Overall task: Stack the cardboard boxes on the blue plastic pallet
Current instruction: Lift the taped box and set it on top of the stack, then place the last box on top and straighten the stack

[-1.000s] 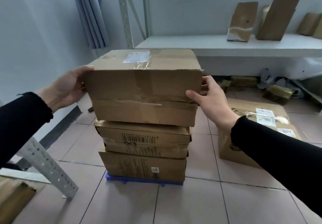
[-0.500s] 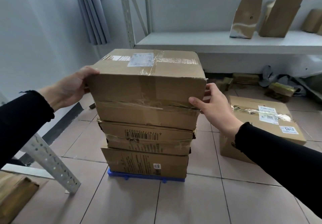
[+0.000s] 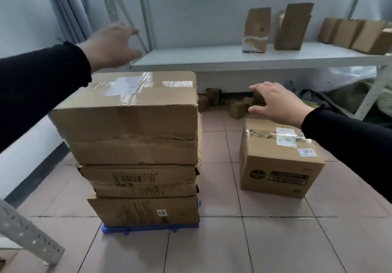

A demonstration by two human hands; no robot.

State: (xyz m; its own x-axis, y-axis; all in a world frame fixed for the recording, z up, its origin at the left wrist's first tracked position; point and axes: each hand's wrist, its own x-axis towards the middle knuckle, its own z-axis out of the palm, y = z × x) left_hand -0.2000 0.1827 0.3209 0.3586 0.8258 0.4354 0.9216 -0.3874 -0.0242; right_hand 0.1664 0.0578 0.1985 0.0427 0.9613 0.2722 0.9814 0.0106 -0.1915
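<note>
Sitting three high on blue ribbed plastic pallet (image 3: pixel 148 228): creased, taped cardboard boxes (image 3: pixel 131 141). Left hand (image 3: pixel 110 45) and right hand (image 3: pixel 277 103) spread wide, empty, above them. Fourth box (image 3: pixel 277 166) on floor tiles.

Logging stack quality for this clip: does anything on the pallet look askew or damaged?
Yes. The top box overhangs the two narrower boxes below on its left, and its front is creased. The middle box looks crushed, with torn edges. The blue pallet barely shows beneath.
</note>
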